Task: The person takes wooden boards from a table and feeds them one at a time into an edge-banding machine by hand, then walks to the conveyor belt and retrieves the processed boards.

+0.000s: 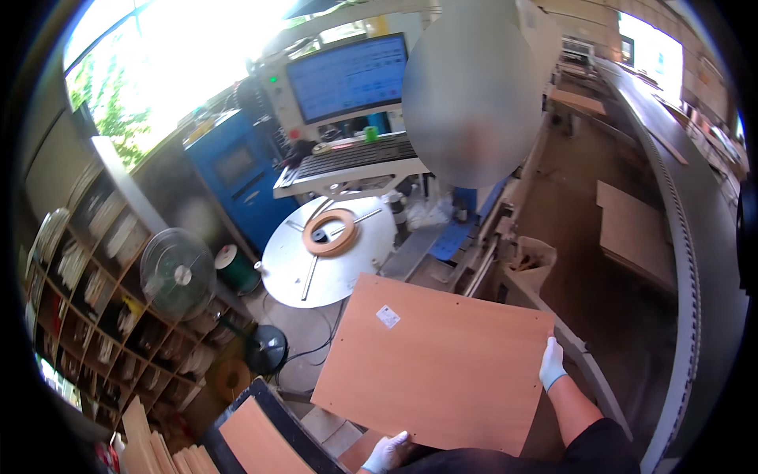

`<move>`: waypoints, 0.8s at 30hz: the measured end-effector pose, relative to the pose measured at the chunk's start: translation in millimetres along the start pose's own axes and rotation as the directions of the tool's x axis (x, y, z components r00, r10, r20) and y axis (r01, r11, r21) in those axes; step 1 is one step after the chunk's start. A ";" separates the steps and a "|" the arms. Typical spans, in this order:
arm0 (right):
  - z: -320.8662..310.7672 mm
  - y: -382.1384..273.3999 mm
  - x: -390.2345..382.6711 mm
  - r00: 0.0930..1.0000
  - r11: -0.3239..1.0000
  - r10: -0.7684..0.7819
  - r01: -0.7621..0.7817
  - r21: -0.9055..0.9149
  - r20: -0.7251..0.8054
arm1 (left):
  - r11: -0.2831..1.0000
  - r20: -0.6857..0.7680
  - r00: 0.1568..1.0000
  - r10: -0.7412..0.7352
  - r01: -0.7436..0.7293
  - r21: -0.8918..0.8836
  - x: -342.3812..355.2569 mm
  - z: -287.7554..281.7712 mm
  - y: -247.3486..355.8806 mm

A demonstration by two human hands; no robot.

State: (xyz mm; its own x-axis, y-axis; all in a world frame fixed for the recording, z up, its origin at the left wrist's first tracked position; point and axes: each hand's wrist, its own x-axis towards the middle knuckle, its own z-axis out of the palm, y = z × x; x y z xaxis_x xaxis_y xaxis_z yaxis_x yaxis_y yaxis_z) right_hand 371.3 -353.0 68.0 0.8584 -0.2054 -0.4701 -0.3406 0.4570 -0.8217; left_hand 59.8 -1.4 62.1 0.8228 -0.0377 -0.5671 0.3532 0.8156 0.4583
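A large reddish-brown wood-grain panel (442,363) lies across the front of me, tilted in view, with a small white label (388,316) near its far left corner and small holes along its edges. My right hand (552,364), in a white glove, is closed on the panel's right edge. At the near edge, my left hand (387,453), gloved too, grips the board with the thumb on its top face. The fingers of both hands are partly hidden under or behind the panel.
Beyond the panel stands a round white disc (367,229) carrying a brown edge-band roll (332,232). A keyboard shelf (347,174) and monitor (347,77) are behind it. At left are a fan (178,274) and compartment shelving (95,296); a long conveyor (671,158) runs along the right.
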 end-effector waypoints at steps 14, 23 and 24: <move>-166.4 70.7 -37.2 0.836 0.950 -0.212 0.054 -0.308 -0.507 | 0.816 0.087 0.918 -0.387 0.297 0.496 51.7 6.6 34.4; -174.4 177.5 -229.2 0.954 0.983 0.124 -0.079 0.168 -0.272 | 0.565 0.100 0.837 -0.537 0.269 0.780 58.2 -4.8 64.8; -160.9 173.6 -239.9 0.955 0.983 0.121 -0.078 0.166 -0.272 | 0.608 0.131 0.837 -0.531 0.270 0.746 63.7 -14.2 68.9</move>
State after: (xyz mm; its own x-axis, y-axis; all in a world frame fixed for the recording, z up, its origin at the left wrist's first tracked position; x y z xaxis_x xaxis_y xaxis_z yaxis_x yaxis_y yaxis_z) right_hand 44.5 -363.6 -13.7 0.6736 -0.3762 -0.6362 -0.3381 0.6085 -0.7179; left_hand 130.2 60.7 47.9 0.5592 -0.5406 -0.6286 0.7690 0.0550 0.6369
